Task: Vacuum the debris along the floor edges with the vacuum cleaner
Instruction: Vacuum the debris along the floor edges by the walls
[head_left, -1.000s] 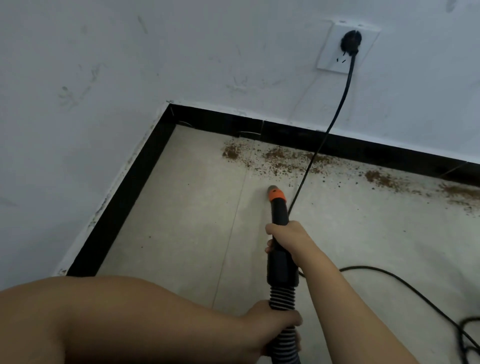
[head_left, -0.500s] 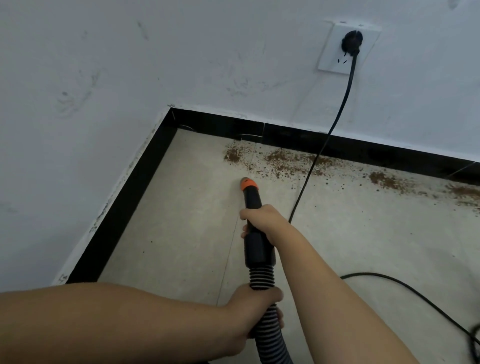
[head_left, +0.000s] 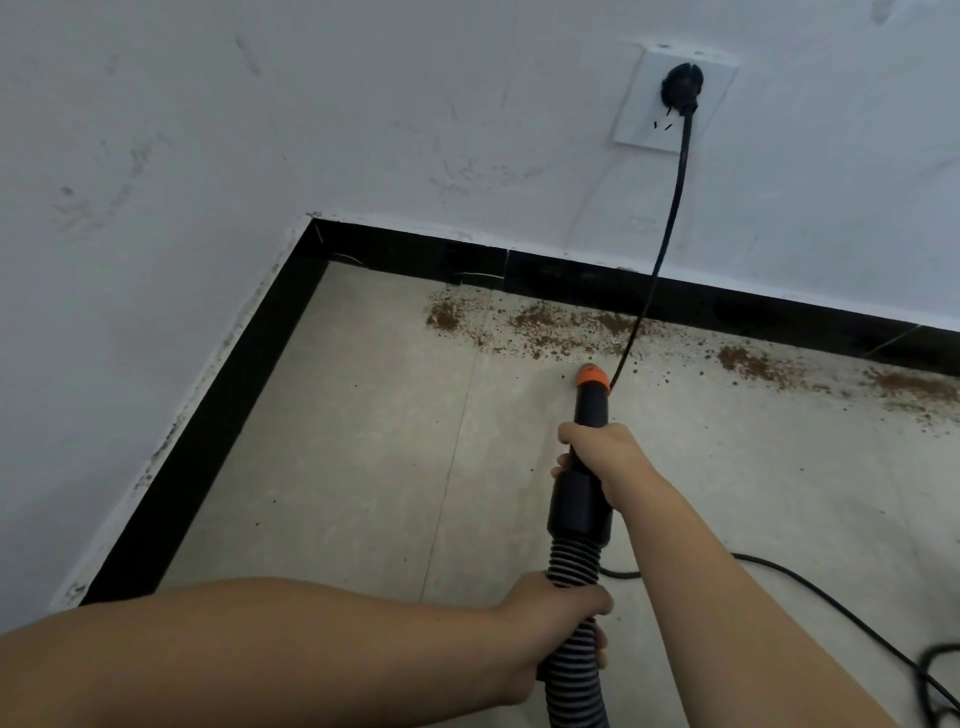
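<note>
Debris (head_left: 540, 327) still lines the black skirting (head_left: 571, 280), but I've swung the orange nozzle (head_left: 592, 376) back right to its near edge, right hand (head_left: 602, 457) gripping the wand, left hand (head_left: 556, 613) wrapped round the hose (head_left: 574, 566).

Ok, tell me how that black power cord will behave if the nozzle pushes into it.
The power cord looks floppy: it hangs slack from the wall socket and curls on the floor, so it would likely swing aside. Light for its length, probably. It crosses the debris beside the nozzle, so it may snag.
</note>
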